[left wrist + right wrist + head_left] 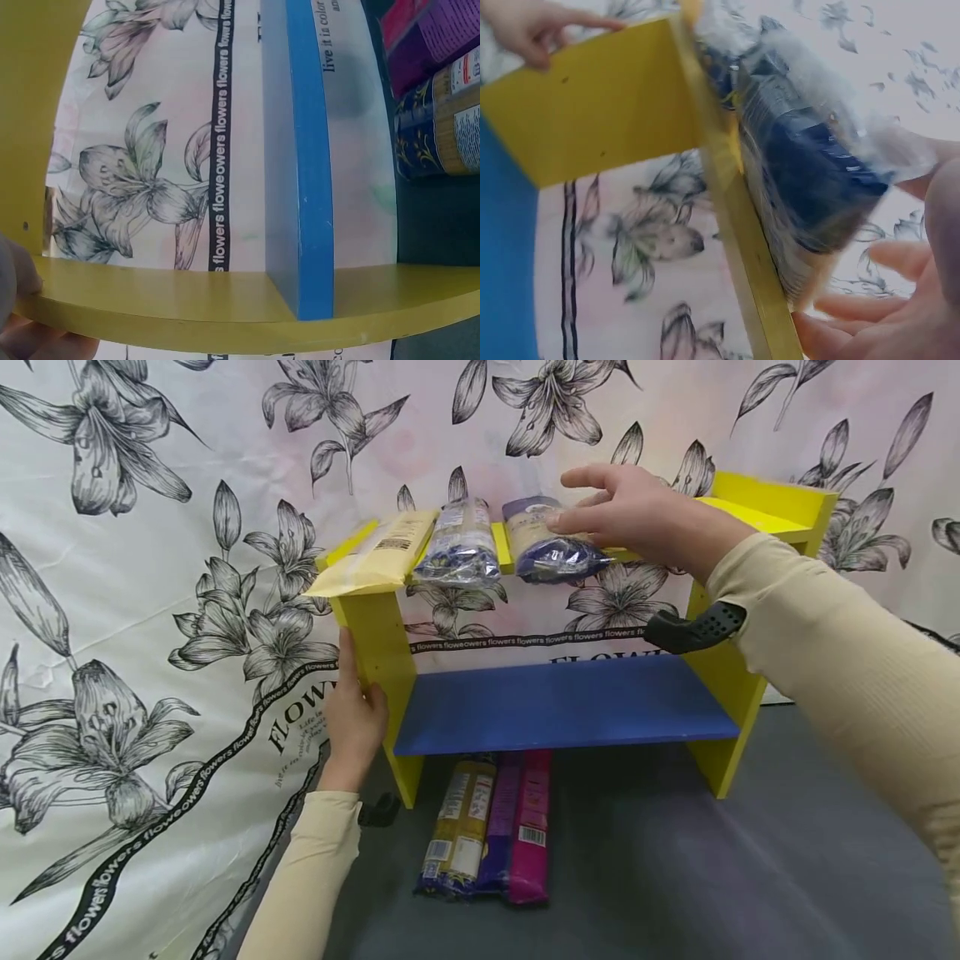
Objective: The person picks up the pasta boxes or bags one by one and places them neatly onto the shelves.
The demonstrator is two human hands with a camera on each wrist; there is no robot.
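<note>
A small shelf unit has yellow side panels [384, 664] and a blue middle board [562, 706]. My left hand [356, 718] grips the left panel near its top, thumb inside and fingers outside in the left wrist view. Along the yellow top lie a pale yellow packet [386, 552], a clear-wrapped packet [459, 547] with a blue end, and a beige packet [543, 531] with dark blue ends. Over the right side of the beige packet reaches my right hand [645, 518], fingers spread and loosely bent. Its thumb side touches the packet.
Beneath the blue board, a gold packet [456, 831], a purple packet [498, 831] and a pink packet [531, 831] lie side by side on the dark grey surface [637, 877]. A yellow raised end [776, 497] closes the top at right. Flower-printed cloth [187, 710] hangs behind.
</note>
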